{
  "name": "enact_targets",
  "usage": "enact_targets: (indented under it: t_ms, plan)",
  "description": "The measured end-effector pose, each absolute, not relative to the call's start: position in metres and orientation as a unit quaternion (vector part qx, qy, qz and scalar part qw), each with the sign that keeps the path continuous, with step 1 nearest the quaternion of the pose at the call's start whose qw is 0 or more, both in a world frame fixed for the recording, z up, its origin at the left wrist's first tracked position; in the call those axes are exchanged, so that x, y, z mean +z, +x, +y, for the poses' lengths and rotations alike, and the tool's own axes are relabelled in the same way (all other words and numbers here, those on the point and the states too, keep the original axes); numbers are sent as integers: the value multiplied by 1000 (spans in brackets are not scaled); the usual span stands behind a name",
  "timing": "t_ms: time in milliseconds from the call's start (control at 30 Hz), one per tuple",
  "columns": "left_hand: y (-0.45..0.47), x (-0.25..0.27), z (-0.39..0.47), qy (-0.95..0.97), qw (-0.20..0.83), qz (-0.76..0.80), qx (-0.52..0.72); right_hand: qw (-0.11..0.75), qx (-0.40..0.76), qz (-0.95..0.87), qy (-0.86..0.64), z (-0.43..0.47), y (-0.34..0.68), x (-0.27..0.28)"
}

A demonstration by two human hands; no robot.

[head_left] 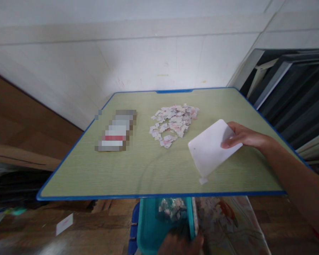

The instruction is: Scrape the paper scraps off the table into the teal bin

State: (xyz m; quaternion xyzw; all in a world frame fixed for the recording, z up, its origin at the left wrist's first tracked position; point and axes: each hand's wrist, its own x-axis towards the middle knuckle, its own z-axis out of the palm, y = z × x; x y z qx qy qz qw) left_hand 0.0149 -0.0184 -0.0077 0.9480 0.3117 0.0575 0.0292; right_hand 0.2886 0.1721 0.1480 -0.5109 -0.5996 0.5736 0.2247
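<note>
My right hand [238, 134] is closed on a white card [211, 147], thumb on top, over the right side of the table. The card has rounded corners and a small dark dot near its left corner. Just below its lower corner lies a small white paper piece [203, 181]. A loose heap of small paper pieces [178, 118] lies at the middle of the table. Under the front edge, my left hand [182, 243] is at the near end of a teal tray [151, 226]. Blur and the frame's bottom edge hide its fingers. Small clear packets [172, 209] lie in the tray.
A pixelated oblong item [115, 131] lies on the left of the blue-edged green table [95, 177]. Beside the tray is a patterned surface [228, 226] with scraps. A white card [64, 224] lies on the wooden floor. Dark panels [295, 92] lean at right.
</note>
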Motion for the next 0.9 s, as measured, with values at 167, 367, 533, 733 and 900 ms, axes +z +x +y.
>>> enact_targets:
  t_ms: [167,367,533,733,900]
  plan:
    - [16,1,-15,949,58,310,3,161,610,-605,-486,170,295,149]
    - [15,-2,-16,950,66,304,-15,186,604,-610,-477,170,295,148]
    - [15,-1,-14,952,51,301,-11,161,613,-614,-471,169,295,149]
    - [15,1,-14,951,62,301,-29,132,644,-595,-463,170,298,149]
    - [15,1,-14,949,75,301,-54,140,671,-586,-432,172,302,146]
